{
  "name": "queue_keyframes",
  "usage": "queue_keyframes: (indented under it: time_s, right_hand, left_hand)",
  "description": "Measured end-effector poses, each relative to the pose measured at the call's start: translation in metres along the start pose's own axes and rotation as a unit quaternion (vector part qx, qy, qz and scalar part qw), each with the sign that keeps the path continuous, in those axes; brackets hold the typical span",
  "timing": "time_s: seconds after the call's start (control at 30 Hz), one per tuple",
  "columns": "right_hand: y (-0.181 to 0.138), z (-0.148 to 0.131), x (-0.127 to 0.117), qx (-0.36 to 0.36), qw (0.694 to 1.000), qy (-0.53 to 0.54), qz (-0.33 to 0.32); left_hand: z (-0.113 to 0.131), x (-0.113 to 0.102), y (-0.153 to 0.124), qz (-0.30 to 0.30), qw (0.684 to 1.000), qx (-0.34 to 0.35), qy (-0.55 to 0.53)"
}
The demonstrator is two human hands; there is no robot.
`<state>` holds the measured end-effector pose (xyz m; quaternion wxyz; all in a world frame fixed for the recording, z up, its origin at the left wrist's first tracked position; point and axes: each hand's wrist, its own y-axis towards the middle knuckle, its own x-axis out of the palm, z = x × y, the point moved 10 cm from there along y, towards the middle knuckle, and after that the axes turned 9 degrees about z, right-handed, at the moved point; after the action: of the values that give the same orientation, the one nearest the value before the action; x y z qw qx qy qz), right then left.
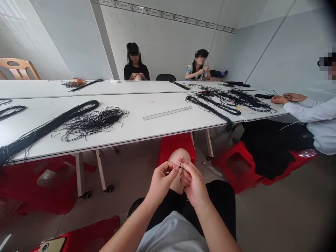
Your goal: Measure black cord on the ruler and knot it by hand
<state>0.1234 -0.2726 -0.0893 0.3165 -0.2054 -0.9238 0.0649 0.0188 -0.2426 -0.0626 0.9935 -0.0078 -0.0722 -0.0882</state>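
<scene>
Over my raised knee (180,154), my two hands meet around a thin black cord (181,161). My left hand (166,176) pinches it between thumb and forefinger. From the other side my right hand (192,176) also grips the cord, with its fingers curled inward. One short cord end sticks up between the fingertips, and another bit of black shows below the right hand. Whether the cord is knotted where the fingers meet is too small to tell.
A white table (126,129) stands ahead, bearing a loose tangle of black cords (97,120), a long black cord bundle (57,120), a clear ruler (168,113) and more bundles (210,108). Red stools (236,164) are underneath and beside it. Several people sit around the table. A phone (52,245) lies lower left.
</scene>
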Motion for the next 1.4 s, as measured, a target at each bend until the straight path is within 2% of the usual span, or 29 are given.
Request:
queue_keyframes:
  time_s: [0.23,0.37,0.6,0.8,1.0,1.23,1.4]
  right_hand:
    - [-0.005,-0.003,-0.005,-0.02,0.999,-0.021,0.016]
    - [-0.007,-0.005,-0.008,-0.029,0.999,-0.027,0.025]
    - [-0.01,-0.007,-0.006,-0.043,0.998,-0.04,0.001]
    - [-0.013,-0.001,-0.004,-0.023,0.999,-0.028,-0.027]
    - [-0.011,0.0,-0.005,-0.014,0.999,-0.031,-0.026]
    - [-0.004,-0.01,-0.001,-0.027,0.998,-0.053,-0.021]
    - [-0.003,-0.01,-0.003,-0.023,0.998,-0.048,-0.024]
  left_hand:
    - [-0.005,0.012,-0.003,-0.044,0.998,-0.03,-0.036]
    - [-0.009,0.013,-0.002,-0.048,0.998,-0.029,-0.027]
    - [-0.012,0.011,-0.003,-0.043,0.997,-0.044,-0.04]
    - [-0.018,0.012,-0.005,-0.045,0.994,-0.07,-0.068]
    - [-0.01,0.013,-0.003,-0.057,0.995,-0.064,-0.051]
    - [-0.004,0.023,-0.009,-0.117,0.989,-0.07,-0.049]
    - [0.0,0.02,-0.008,-0.09,0.993,-0.073,-0.037]
